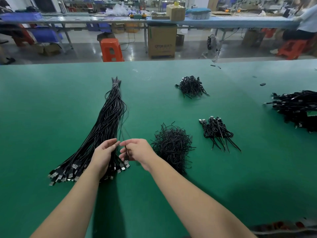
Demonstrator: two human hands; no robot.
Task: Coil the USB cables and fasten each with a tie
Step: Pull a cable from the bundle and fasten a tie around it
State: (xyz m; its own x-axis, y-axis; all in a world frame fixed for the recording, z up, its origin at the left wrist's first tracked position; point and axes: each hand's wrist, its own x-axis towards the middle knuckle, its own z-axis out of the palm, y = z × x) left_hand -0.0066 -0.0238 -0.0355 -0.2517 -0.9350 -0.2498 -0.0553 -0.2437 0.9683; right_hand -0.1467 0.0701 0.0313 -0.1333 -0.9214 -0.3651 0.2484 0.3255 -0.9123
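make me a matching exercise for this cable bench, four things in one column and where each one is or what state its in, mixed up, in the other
Things
1. long cable bundle
2. pile of ties
3. right hand
4. orange stool

States or places
A. on the floor beyond the table
B. pinching a single cable near its USB plug
C. loose heap just right of the hands
D. uncoiled, banded at its far end

Pairs: 1-D, 2-C, 3-B, 4-A
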